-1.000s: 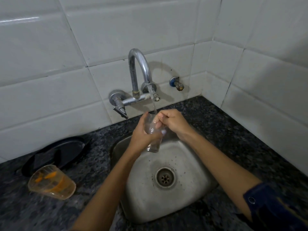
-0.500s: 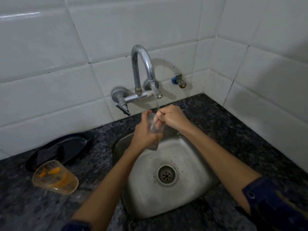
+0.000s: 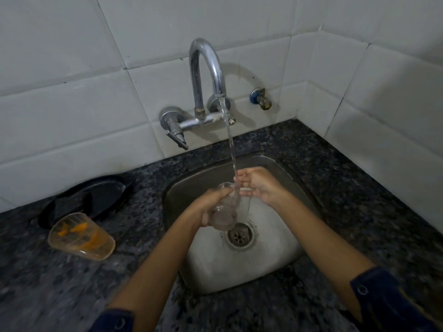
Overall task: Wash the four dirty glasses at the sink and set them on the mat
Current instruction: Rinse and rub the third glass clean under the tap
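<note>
Over the steel sink (image 3: 215,271), the left hand (image 3: 211,207) wraps its fingers round a clear glass (image 3: 225,212), tilted, its rim up under the water stream (image 3: 230,144). The right hand (image 3: 259,185) has loosely spread fingers at the rim, gripping nothing. One dirty orange-smeared glass (image 3: 81,237) lies sideways on the counter (image 3: 72,283); two glasses are visible. Behind it sits one black mat (image 3: 96,192), hard to make out. One tap (image 3: 206,75) runs.

This is a home kitchen. A small metal sink (image 3: 239,267) sits in a dark speckled stone counter (image 3: 43,291), with a shiny tap (image 3: 206,75) on the white tiled wall (image 3: 72,104).
</note>
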